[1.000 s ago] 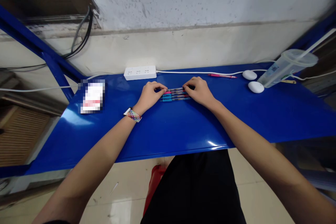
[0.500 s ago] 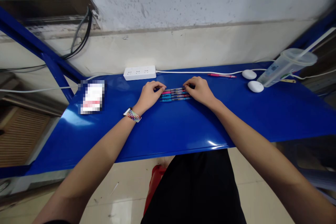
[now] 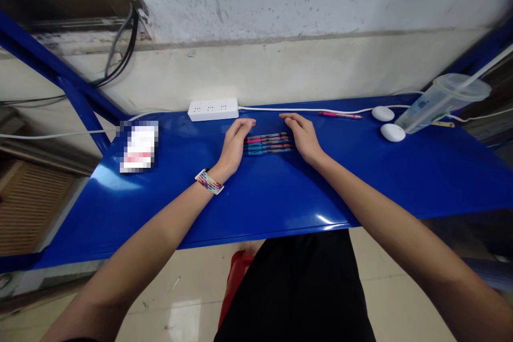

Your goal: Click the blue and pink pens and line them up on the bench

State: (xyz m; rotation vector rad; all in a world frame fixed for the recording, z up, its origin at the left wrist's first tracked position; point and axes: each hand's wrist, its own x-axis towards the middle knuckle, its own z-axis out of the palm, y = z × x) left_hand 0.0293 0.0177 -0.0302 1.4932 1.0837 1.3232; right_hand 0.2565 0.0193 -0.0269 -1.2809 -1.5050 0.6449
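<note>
Several pens with pink, dark and light-blue ends lie side by side on the blue tabletop, their lengths running left to right. At their left ends stands my left hand, on edge with the palm turned inward and the fingers stretched out. My right hand mirrors it at the right ends, fingers extended and the palm facing the pens. The row sits between the two palms, and neither hand grips a pen. Whether the palms touch the pen ends I cannot tell.
A white power strip lies at the back against the wall, its cable running right. A red pen rests behind my right hand. Two white rounded objects and a tilted clear plastic cup are at the right. A blurred-out white item is at left.
Both hands have let go of the pen ends and straightened their fingers, turning the palms toward each other. The row of pens stays in nearly the same place.
</note>
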